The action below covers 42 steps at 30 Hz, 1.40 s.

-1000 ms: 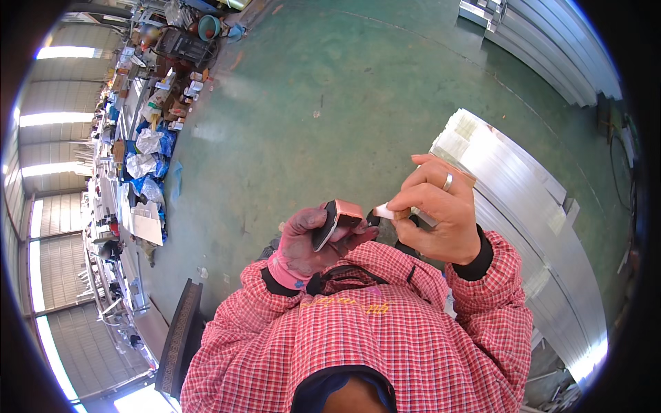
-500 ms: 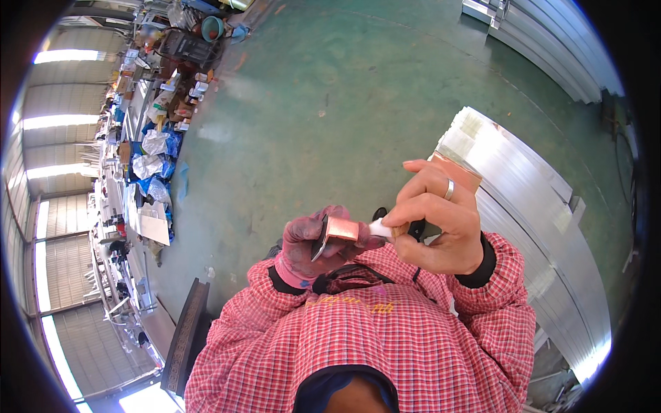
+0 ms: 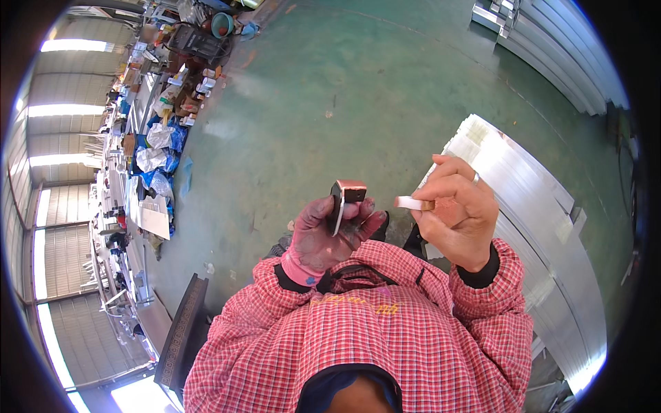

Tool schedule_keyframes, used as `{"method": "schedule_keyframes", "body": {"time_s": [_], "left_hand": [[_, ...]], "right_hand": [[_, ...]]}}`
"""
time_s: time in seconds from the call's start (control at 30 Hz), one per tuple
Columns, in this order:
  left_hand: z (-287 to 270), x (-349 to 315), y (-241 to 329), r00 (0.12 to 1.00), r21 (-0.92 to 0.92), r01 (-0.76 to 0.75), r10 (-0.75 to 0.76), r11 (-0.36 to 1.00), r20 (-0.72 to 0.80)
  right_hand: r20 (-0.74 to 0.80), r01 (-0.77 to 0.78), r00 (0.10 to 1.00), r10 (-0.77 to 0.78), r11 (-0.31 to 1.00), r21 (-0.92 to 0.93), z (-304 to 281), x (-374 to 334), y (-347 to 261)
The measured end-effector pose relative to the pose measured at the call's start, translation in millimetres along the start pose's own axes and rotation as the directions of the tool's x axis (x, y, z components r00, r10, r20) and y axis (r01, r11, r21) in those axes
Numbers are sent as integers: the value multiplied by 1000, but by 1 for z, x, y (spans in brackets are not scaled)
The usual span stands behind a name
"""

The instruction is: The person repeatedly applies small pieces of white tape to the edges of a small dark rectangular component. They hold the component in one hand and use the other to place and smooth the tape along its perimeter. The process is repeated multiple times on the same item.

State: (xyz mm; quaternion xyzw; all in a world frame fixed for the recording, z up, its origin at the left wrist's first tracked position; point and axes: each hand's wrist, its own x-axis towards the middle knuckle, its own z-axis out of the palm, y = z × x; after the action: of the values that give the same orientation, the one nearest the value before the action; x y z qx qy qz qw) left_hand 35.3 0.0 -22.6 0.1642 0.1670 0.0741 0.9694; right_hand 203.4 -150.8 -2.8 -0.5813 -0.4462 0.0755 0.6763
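Note:
My left hand (image 3: 323, 237), in a stained pink glove, grips a small angled metal piece (image 3: 352, 186). Its top face is copper-coloured, its sides are dark, and one thin edge looks pale. The gloved fingers curl beneath it, some of them spread. Bare except for a ring, my right hand (image 3: 460, 210) pinches a small brush-like piece (image 3: 413, 203) with a white front, a reddish tip and a brown band. A reddish-brown part shows between the fingers behind it; whether it belongs to the same piece I cannot tell. Its tip points toward the metal piece, a gap between them.
Long silvery metal profiles (image 3: 509, 179) lie stacked close on my right, with another stack (image 3: 551, 48) at the far right. Bags, boxes and scrap (image 3: 162, 148) line the left side. A dark patterned panel (image 3: 180, 334) stands at my near left. Around me is green floor (image 3: 310, 89).
My right hand has drawn the white-tipped piece away to the right from my gloved hand. The metal piece has been raised and turned, and the gloved fingers have loosened somewhat.

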Motion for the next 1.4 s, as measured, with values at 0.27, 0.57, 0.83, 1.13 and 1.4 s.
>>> {"method": "schedule_keyframes", "body": {"time_s": [0.27, 0.57, 0.83, 1.13, 1.4], "left_hand": [[6, 3, -2, 988, -92, 66, -78, 994, -132], [3, -3, -4, 965, 23, 80, -72, 997, -252], [1, -7, -3, 981, 83, 85, -69, 993, -180], [4, -4, -2, 990, 69, 119, -113, 990, -86], [5, -7, -1, 984, 91, 124, -111, 988, -138]], "right_hand": [[-40, 32, 999, -36, 994, -107, 14, -2, 0], [66, 143, 989, -135, 978, -149, 25, 3, 6], [92, 161, 985, -144, 965, -209, 25, 6, 2], [125, 196, 977, -172, 954, -225, 26, 6, -4], [123, 194, 978, -170, 956, -221, 26, 4, -9]]}}
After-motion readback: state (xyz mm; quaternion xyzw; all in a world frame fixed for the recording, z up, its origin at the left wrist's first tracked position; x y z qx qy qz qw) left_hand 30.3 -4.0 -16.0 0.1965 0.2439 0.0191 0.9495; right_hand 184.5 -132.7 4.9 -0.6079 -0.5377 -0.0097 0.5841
